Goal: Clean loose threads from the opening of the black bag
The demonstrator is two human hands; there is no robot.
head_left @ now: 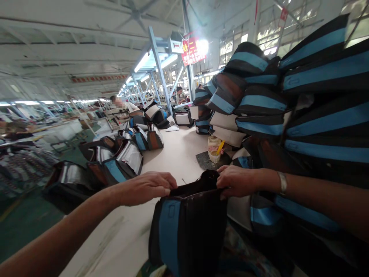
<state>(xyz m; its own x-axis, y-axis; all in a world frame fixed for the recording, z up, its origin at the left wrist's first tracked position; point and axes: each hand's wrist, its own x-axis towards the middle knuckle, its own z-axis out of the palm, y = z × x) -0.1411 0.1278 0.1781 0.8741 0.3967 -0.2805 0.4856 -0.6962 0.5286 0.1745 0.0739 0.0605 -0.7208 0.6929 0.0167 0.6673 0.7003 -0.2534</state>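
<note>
The head view looks down past both forearms at a black bag (pixel 191 231) standing upright at the near edge of the table (pixel 175 154). A blue band (pixel 168 234) runs down its front panel, with a small stitched rectangle (pixel 171 211) high on the band. The dark fabric is slightly creased, and the mouth gapes a little at the top. The bag's long axis runs up and down, mouth upward, while its rim crosses the view from hand to hand.

The left hand (pixel 145 188) pinches the rim's left side, and the right hand (pixel 238 181) closes on its right side, both gripping firmly. A metal bangle (pixel 283 182) circles the right wrist.

Just beyond the grip, a pale tub (pixel 214 149) holding a yellow stick sits on a dark mat (pixel 206 161). To the right rise stacked blue-and-black bags (pixel 314 80). To the left, open bags with silvery linings (pixel 123 157) line the table, and a person (pixel 127 107) sits farther along.
</note>
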